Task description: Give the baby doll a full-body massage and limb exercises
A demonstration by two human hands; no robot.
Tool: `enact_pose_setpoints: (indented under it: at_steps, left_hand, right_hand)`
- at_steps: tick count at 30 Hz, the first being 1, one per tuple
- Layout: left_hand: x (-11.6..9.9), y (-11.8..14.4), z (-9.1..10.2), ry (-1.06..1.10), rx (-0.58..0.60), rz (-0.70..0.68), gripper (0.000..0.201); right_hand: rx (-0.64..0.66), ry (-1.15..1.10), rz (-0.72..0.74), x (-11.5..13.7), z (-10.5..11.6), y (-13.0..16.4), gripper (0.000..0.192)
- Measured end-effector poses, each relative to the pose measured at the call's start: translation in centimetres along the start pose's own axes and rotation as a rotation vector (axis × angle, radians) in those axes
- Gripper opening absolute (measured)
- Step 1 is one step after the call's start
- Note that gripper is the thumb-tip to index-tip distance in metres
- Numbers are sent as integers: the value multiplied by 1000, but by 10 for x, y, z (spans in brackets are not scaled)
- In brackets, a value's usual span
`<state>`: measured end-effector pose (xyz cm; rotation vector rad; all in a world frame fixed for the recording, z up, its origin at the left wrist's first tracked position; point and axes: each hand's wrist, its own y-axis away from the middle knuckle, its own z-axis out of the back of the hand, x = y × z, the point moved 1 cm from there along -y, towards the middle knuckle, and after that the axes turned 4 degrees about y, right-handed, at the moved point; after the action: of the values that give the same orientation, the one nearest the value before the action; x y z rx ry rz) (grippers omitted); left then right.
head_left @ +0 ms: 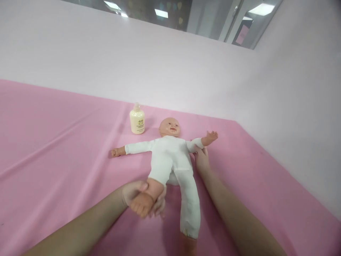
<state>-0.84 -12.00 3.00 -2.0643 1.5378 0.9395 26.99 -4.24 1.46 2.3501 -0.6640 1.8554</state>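
A baby doll (170, 153) with a white cloth body lies on its back, head away from me, arms spread wide. My left hand (145, 197) is wrapped round the doll's lower leg on the left, just above the foot, and that leg is raised toward the camera. At the doll's other side, my right hand (201, 158) grips its arm on the right near the end of the white sleeve; some of these fingers are hidden behind the arm. The doll's second leg lies stretched toward me, its foot partly cut off by the lower picture edge.
A cream-coloured pump bottle (137, 120) with a printed label stands upright left of the doll's head. Pink cloth (80, 142) with a few creases covers the table. A white wall (133, 60) rises behind and to the right, with a window (173, 14) above it.
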Motion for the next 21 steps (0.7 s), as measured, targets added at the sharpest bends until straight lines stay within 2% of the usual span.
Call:
enact_pose_setpoints:
  at_steps: [3,7,9,13,17,21]
  left_hand:
    - [-8,-4,-4,91,-18,-59,52]
    - [-13,-8,-7,246,-153,-111,49]
    - [-13,-9,-8,259,-228,-108,49]
    - [-12,-9,-9,244,-322,-91,51]
    - [-12,-9,-7,221,-284,-98,50]
    - [-9,-6,-8,137,-77,-63,52]
  right_hand:
    - [150,184,110,7,-7,9,38]
    - [354,395,314,18,-14,17,30]
    - [378,393,342,22,-15,18,28]
    - [387,336,305,25,-16,18,30]
    - [374,321,277,26,-17,23,37]
    - [270,101,99,24,-20,26,42]
